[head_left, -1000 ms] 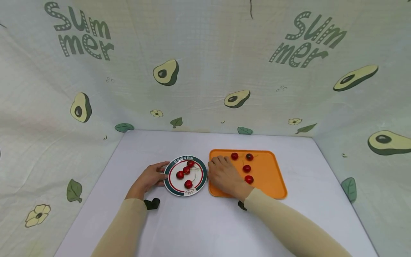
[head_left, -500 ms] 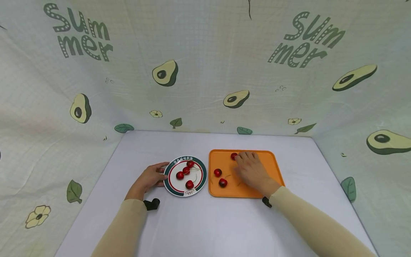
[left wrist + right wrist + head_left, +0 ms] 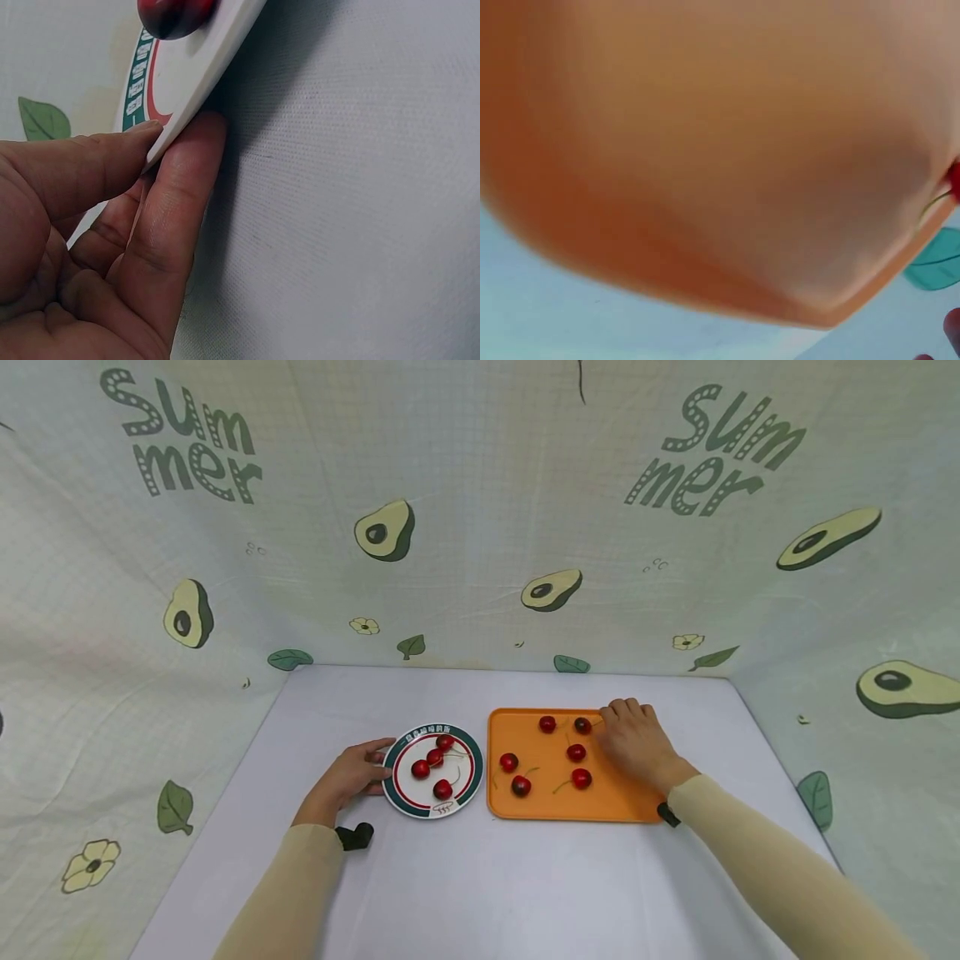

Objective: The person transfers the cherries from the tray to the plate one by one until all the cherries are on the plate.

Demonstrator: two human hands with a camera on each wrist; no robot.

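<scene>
A white plate (image 3: 408,787) with a green and red rim bears several red cherries (image 3: 421,769) with stems. My left hand (image 3: 350,783) pinches its left edge, thumb on top and fingers beneath, as the left wrist view shows; that side is lifted off the cloth (image 3: 360,187). Right of the plate lies an orange tray (image 3: 622,797) with several more cherries (image 3: 581,778) on its left and middle. Over the tray's right part is my right hand (image 3: 637,743), fingers loosely bent, with nothing seen in them. In the right wrist view only fingertips (image 3: 952,328) show at the corner.
A white cloth-covered table (image 3: 465,893) lies under the plate and tray. Behind it and at both sides hangs a curtain (image 3: 465,527) printed with avocados and leaves. A narrow gap separates plate and tray.
My right hand has moved rightward across the tray, from its left edge to its right side, uncovering the cherries there. A cherry on the plate has shifted slightly. My left hand stays put.
</scene>
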